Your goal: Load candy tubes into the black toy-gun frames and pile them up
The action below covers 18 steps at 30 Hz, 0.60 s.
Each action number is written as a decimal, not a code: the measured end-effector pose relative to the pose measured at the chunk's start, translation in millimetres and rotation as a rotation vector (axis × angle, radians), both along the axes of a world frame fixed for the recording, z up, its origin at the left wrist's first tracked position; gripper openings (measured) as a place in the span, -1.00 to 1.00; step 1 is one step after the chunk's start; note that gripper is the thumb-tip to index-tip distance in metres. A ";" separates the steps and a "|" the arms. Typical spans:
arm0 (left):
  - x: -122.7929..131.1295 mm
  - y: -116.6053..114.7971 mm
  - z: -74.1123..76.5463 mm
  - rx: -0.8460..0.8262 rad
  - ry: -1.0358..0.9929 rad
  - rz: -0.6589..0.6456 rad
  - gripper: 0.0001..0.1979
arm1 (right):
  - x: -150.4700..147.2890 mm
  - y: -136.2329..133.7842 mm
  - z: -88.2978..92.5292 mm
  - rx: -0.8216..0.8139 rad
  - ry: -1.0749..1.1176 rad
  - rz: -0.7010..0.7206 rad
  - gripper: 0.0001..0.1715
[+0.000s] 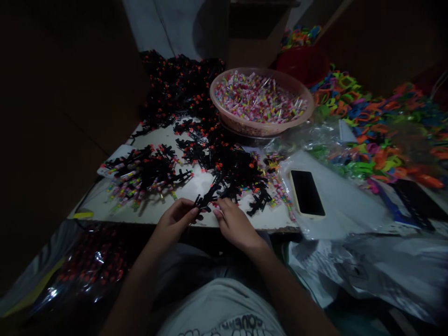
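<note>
At the table's front edge, my left hand (180, 215) is closed on small black toy guns (205, 201) between thumb and fingers. My right hand (233, 221) is just to their right, its fingers curled and pressed together; whatever it pinches is too small to make out. Beyond my hands lies a heap of black toy guns with orange tips (241, 170). On the left, a pile of black guns joined to colourful candy tubes (143, 172) rests on the white table (189, 189). A pink basket (266, 128) full of wrapped candy tubes stands farther back.
A phone (307, 192) lies on clear plastic bags (343, 200) at the right. Behind it spreads a heap of bright plastic pieces (381, 130). A larger black pile (178, 84) fills the back left. Below the left edge hangs a filled plastic bag (94, 261).
</note>
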<state>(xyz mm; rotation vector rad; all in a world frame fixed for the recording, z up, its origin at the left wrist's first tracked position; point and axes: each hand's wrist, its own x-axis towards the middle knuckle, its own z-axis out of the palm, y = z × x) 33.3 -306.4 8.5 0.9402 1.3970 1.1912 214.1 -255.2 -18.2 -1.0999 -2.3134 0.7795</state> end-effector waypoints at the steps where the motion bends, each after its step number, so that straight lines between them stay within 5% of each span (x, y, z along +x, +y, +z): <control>1: -2.3 -3.5 3.8 -0.008 -0.007 0.019 -0.68 | -1.7 -1.1 1.2 0.011 -0.032 0.024 -0.68; 5: -15.5 -15.4 12.7 -0.028 -0.057 0.172 -0.68 | 8.2 -8.3 7.2 0.043 -0.039 0.071 -0.84; 10: -28.6 -19.3 -0.1 -0.121 -0.130 0.205 -0.65 | 40.3 -20.1 22.3 -0.135 0.048 0.134 -0.84; 14: -33.4 -15.0 -15.8 -0.163 -0.194 0.233 -0.61 | 93.5 -27.5 24.1 -0.385 0.097 0.025 -0.74; 18: -37.7 -11.8 -24.6 -0.114 -0.188 0.298 -0.58 | 173.3 -41.1 -4.2 -0.797 0.121 0.047 -0.53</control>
